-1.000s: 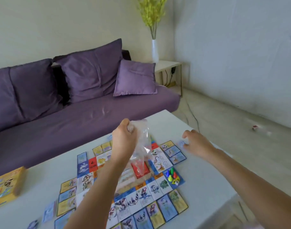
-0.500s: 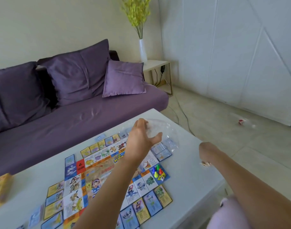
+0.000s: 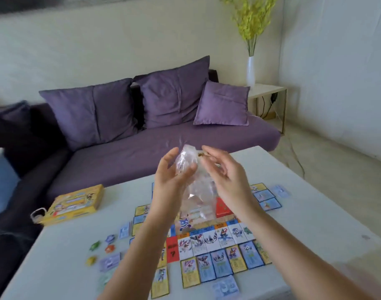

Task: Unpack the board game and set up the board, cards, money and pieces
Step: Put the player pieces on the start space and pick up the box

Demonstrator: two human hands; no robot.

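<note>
White desk [image 3: 315,213] in front of a purple sofa [image 3: 141,156] already carried most of the game. The board [image 3: 209,237] lay open and flat, with cards [image 3: 217,265] in a row along the board's near edge and more up its left and far-right sides. A red deck [image 3: 223,207] sat on the board's centre. Left of the board a few coloured tokens [image 3: 109,249] lay loose. Beyond the board's far-left corner the yellow box [image 3: 76,204] rested near the desk's edge. Pale blue slips [image 3: 225,286] lay just off the board's near edge and off its far-right corner.

Above the board a clear plastic bag [image 3: 193,191] hung down toward the board's centre. The left hand [image 3: 174,180] gripped the bag's upper part, thumb in front and fingers curled behind. The right hand [image 3: 226,176] was at the bag's neck with its fingers loosely bent. A small brown scrap [image 3: 200,155] showed at its fingertips, perhaps a tie, but blur kept me from telling whether the hand pinched it or the bag.

By my judgement the setup was well past halfway. The board and cards were placed, while the bag was yet to be dealt with, the tokens needed placing and the slips needed sorting. Only the hanging bag and the forearms got in the way, hiding the board's middle. The sofa's cushions [image 3: 94,111] and a vase [image 3: 250,71] on a side table [image 3: 269,89] stood well beyond the board's far side.
</note>
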